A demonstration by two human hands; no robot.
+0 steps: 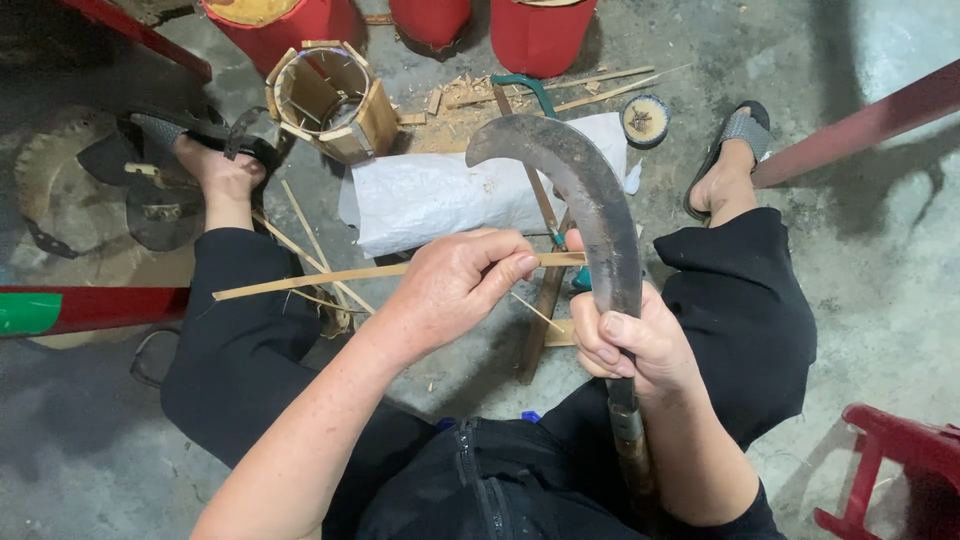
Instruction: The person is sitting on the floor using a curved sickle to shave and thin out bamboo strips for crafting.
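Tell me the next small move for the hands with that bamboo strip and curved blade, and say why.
Probably draw the bamboo strip a little further along the curved blade. The left hand pinches the strip right where it meets the blade's edge, the right hand grips the blade low, near its handle, holding it upright, and most of the strip lies to the left of the blade.

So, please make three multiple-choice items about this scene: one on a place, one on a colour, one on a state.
1. Where does the white sack lie?
A. on the floor between the feet
B. on the red stool
C. inside the wooden frame

2. What colour are the trousers?
A. white
B. black
C. green

3. How is the bamboo strip held?
A. lying free
B. pinched by the left hand against the curved blade
C. gripped by the right hand

Answers: 1 A, it lies on concrete; 2 B, both legs are dark; 3 B, fingers close on it.
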